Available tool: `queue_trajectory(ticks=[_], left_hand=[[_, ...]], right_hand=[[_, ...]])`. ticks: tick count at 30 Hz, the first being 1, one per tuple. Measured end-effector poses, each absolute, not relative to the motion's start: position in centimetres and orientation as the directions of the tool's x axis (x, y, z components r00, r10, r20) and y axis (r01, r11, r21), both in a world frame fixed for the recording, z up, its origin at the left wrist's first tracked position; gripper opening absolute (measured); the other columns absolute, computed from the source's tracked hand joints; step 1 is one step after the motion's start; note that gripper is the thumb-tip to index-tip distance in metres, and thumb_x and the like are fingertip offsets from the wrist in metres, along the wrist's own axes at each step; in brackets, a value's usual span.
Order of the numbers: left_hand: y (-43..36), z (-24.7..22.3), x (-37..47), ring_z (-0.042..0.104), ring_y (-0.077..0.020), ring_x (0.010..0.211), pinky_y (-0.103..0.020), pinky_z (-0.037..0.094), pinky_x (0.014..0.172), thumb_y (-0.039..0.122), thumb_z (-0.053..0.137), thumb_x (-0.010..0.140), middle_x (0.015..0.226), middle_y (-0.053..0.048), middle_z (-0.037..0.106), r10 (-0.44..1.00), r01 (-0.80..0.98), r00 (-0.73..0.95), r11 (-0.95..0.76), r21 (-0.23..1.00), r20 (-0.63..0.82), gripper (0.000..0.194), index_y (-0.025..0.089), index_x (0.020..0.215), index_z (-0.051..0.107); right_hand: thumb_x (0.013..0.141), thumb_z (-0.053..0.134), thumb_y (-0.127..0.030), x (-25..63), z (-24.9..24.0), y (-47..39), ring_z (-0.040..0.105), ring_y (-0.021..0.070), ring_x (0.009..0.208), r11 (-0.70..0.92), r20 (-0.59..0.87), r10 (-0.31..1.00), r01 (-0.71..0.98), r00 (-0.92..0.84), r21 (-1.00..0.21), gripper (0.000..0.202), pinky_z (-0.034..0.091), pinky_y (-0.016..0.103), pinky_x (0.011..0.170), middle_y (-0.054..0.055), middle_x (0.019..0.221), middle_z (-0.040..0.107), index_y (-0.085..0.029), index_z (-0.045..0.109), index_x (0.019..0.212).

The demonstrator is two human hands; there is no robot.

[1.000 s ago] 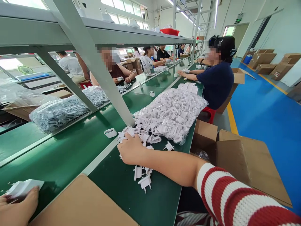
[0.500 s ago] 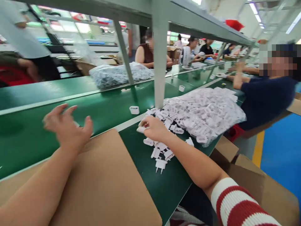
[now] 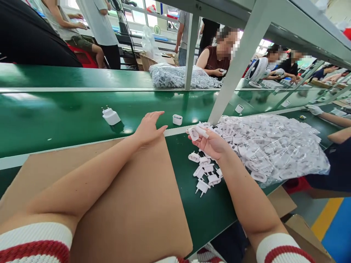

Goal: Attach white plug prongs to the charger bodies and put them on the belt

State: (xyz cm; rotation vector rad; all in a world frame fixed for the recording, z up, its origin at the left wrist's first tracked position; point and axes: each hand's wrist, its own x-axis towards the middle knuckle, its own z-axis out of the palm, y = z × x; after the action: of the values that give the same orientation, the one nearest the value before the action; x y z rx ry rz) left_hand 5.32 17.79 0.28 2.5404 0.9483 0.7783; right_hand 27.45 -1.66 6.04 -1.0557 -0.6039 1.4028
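My left hand [image 3: 149, 128] reaches over the far edge of the cardboard sheet [image 3: 131, 197], fingers apart and holding nothing. Close to its fingertips a white oval housing [image 3: 177, 119] stands on the green belt [image 3: 148, 102]. White plug pieces [image 3: 195, 133] are in my right hand [image 3: 215, 146], palm partly turned up. Below that hand, loose white plug pieces with pins [image 3: 203, 186] lie on the dark green table [image 3: 189, 215]. To the right is a clear plastic bag full of white pieces [image 3: 274, 146]. Further left, a white charger with two pins [image 3: 111, 116] rests on the belt.
A slanted metal post [image 3: 238, 62] rises beyond my right hand and joins an overhead beam. Another filled bag [image 3: 175, 76] lies across the belt. Several people sit or stand beyond, and a person's gloved hand [image 3: 314, 109] is at the far right. Open cardboard boxes [image 3: 304, 233] stand below right.
The view has swung left. My left hand has moved right, toward the oval housing. My right hand has risen from the loose pile with white pieces in it. The white charger now shows on the belt.
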Motion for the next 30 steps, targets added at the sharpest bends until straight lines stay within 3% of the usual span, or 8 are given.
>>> queue_trajectory(ticks=[5,8,11,14,20,25,28,30], left_hand=[[19.0,-0.2,8.5,0.026,-0.0384,0.162,-0.053,0.026,0.132,0.046,0.071,0.09,0.174,-0.017,0.032,0.741,0.536,0.646,-0.611,0.583,0.183,0.096,0.018,0.171,0.028],[20.0,-0.1,10.7,0.043,-0.0361,0.153,-0.047,0.034,0.129,0.034,0.072,0.088,0.163,-0.014,0.049,0.736,0.531,0.656,-0.606,0.593,0.165,0.078,0.019,0.16,0.049],[20.2,0.3,12.1,0.065,-0.0327,0.123,-0.044,0.049,0.114,0.028,0.071,0.086,0.138,-0.016,0.064,0.774,0.565,0.607,-0.58,0.587,0.18,0.049,0.013,0.132,0.07],[18.9,1.0,12.0,0.067,-0.0306,0.11,-0.043,0.053,0.104,0.031,0.074,0.085,0.125,-0.015,0.067,0.799,0.584,0.556,-0.571,0.578,0.228,0.038,0.012,0.118,0.074],[10.2,1.6,6.6,0.066,-0.023,0.095,-0.034,0.053,0.086,0.049,0.077,0.089,0.109,-0.007,0.069,0.652,0.403,0.663,-0.725,0.559,0.368,0.039,0.019,0.115,0.077],[3.1,0.8,1.6,0.067,-0.0248,0.093,-0.039,0.052,0.09,0.051,0.072,0.095,0.103,-0.008,0.071,0.635,0.441,0.691,-0.749,0.494,0.346,0.039,0.02,0.117,0.077],[1.9,-0.1,-0.3,0.067,-0.0272,0.102,-0.04,0.055,0.092,0.06,0.083,0.084,0.113,-0.009,0.071,0.718,0.427,0.639,-0.629,0.65,0.275,0.066,0.02,0.135,0.068],[1.8,-0.4,-0.9,0.068,-0.0258,0.101,-0.036,0.056,0.086,0.061,0.087,0.079,0.115,-0.008,0.071,0.751,0.368,0.622,-0.531,0.763,0.221,0.07,0.021,0.134,0.069]], right_hand=[[0.072,0.083,-0.011,28.1,5.8,-1.7,0.069,0.0123,0.08,-0.205,-0.218,0.975,-0.592,-0.051,-0.78,0.049,0.062,0.022,0.077,0.002,0.096,0.077,-0.021,0.07,0.118],[0.069,0.087,-0.013,28.3,5.5,-1.6,0.065,0.0107,0.073,-0.191,-0.193,0.979,-0.582,-0.059,-0.791,0.043,0.061,0.02,0.07,-0.001,0.087,0.075,-0.023,0.072,0.107],[0.069,0.089,-0.017,28.2,5.2,-1.5,0.064,0.0119,0.072,-0.138,-0.154,0.988,-0.535,-0.015,-0.834,0.034,0.061,0.023,0.069,-0.001,0.085,0.074,-0.025,0.072,0.098],[0.067,0.093,-0.022,28.0,5.2,-1.5,0.067,0.0134,0.079,-0.1,-0.12,0.993,-0.463,0.013,-0.881,0.035,0.061,0.027,0.078,0.001,0.088,0.075,-0.022,0.075,0.098],[0.058,0.097,-0.031,26.9,5.4,-1.7,0.067,0.0145,0.079,0.017,-0.009,0.983,-0.141,0.182,-0.99,0.036,0.058,0.031,0.08,0.001,0.085,0.076,-0.019,0.081,0.087],[0.067,0.09,-0.031,25.0,5.0,-2.7,0.07,0.0184,0.077,0.055,0.093,0.984,0.244,0.149,-0.968,0.029,0.059,0.035,0.076,0.001,0.087,0.077,-0.022,0.084,0.094],[0.074,0.084,-0.028,23.7,4.5,-3.3,0.072,0.0198,0.082,0.066,0.083,0.996,0.361,0.032,-0.93,0.027,0.061,0.037,0.078,0.003,0.092,0.077,-0.023,0.085,0.101],[0.078,0.079,-0.024,22.9,4.0,-3.5,0.074,0.0199,0.088,0.117,0.12,0.993,0.408,-0.018,-0.905,0.026,0.063,0.036,0.082,0.004,0.098,0.076,-0.023,0.084,0.103]])
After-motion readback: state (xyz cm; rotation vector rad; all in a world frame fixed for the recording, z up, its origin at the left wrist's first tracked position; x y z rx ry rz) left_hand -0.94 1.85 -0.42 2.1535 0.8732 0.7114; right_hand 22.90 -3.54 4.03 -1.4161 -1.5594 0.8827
